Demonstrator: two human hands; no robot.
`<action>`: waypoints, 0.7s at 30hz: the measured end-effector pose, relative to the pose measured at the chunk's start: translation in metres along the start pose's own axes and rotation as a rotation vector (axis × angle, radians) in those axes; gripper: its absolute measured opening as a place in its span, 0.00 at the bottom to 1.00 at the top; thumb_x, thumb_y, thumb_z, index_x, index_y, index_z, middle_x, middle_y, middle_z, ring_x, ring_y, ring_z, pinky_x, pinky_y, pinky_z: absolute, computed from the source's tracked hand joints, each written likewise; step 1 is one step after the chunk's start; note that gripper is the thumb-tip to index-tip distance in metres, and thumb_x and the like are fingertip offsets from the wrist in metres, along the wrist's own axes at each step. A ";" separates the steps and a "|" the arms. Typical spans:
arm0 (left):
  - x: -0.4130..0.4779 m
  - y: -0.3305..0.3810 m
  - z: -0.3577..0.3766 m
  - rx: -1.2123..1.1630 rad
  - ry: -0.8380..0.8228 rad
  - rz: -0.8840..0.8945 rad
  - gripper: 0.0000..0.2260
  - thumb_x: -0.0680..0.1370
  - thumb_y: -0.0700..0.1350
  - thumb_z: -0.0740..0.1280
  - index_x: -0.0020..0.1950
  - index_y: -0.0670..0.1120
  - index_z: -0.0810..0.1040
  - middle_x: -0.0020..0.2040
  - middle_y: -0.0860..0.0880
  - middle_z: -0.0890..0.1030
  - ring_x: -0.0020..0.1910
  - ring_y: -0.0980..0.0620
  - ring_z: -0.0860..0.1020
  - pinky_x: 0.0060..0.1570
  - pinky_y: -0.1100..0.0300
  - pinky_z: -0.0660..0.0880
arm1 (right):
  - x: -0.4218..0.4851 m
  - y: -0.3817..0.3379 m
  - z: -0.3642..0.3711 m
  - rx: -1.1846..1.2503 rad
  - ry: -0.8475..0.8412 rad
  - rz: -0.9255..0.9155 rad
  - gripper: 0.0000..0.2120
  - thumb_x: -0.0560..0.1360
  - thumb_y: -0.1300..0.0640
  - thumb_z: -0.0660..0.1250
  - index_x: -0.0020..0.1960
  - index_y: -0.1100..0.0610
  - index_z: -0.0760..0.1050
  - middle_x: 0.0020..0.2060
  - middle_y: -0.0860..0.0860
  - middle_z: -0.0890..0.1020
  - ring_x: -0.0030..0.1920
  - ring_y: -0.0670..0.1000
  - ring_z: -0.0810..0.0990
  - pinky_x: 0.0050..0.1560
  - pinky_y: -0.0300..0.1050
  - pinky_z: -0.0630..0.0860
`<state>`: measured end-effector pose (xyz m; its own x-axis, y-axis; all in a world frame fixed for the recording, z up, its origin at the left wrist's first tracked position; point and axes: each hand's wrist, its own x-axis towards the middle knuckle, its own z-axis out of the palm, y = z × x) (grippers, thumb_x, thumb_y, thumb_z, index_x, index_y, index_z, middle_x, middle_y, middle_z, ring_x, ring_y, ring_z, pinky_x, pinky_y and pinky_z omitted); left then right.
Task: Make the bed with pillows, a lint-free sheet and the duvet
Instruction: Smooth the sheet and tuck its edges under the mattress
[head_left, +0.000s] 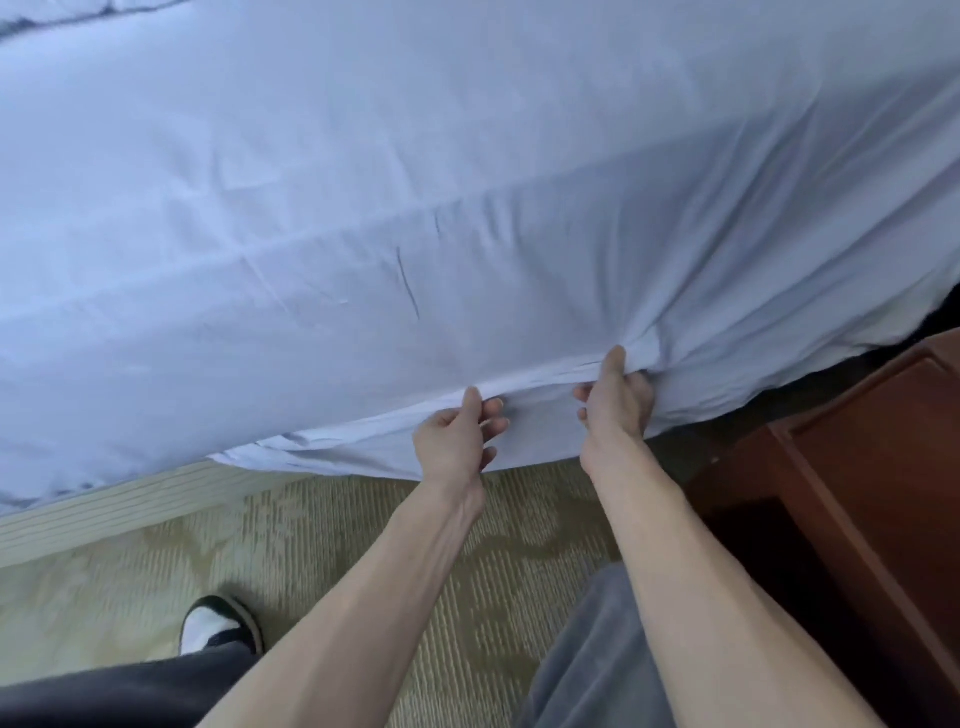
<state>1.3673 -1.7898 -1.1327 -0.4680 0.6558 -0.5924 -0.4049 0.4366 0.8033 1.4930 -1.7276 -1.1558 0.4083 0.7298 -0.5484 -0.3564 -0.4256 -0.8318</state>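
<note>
The pale blue smooth sheet (467, 182) lies spread wide across the far part of the room, folds over a long edge and hangs down the near side, with its loose hem just above the floor. Both bare hands are at that hanging hem, close together but apart. The left hand (457, 436) pinches a fold of the hem, thumb on the outside and fingers curled narrow behind the cloth. To the right of it, the right hand (615, 400) grips a gathered bunch of sheet, thumb pointing up and fingers curled tight into it, so creases fan out from the grip.

Under the arms lies a beige patterned carpet (322, 545). A reddish-brown wooden cabinet (883, 467) stands at the right, near the hem. A black-and-white shoe (221, 626) rests on the carpet at near left, and a grey trouser leg (597, 654) shows between the forearms.
</note>
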 end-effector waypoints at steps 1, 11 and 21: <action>0.004 -0.001 0.002 0.028 0.007 0.020 0.10 0.83 0.48 0.67 0.42 0.47 0.76 0.41 0.52 0.87 0.33 0.59 0.81 0.31 0.63 0.69 | 0.003 -0.001 0.000 -0.041 -0.018 -0.019 0.13 0.84 0.43 0.60 0.46 0.50 0.75 0.37 0.48 0.80 0.36 0.46 0.79 0.41 0.44 0.74; 0.013 -0.006 -0.056 -0.149 -0.055 -0.047 0.07 0.82 0.48 0.69 0.55 0.46 0.83 0.51 0.50 0.87 0.48 0.55 0.85 0.39 0.64 0.77 | 0.013 0.012 0.004 -0.065 -0.079 -0.070 0.15 0.84 0.43 0.60 0.49 0.53 0.76 0.36 0.49 0.78 0.33 0.45 0.77 0.36 0.41 0.72; 0.018 0.015 -0.124 -0.434 0.323 0.292 0.05 0.81 0.40 0.70 0.54 0.39 0.82 0.50 0.46 0.88 0.53 0.48 0.86 0.51 0.60 0.82 | -0.082 0.063 0.050 -0.552 -0.529 -0.295 0.13 0.75 0.52 0.62 0.36 0.59 0.75 0.29 0.51 0.79 0.32 0.51 0.77 0.36 0.47 0.73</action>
<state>1.2557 -1.8476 -1.1387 -0.7950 0.4608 -0.3945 -0.4748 -0.0678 0.8775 1.3952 -1.7876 -1.1593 -0.0789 0.9500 -0.3021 0.2251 -0.2783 -0.9338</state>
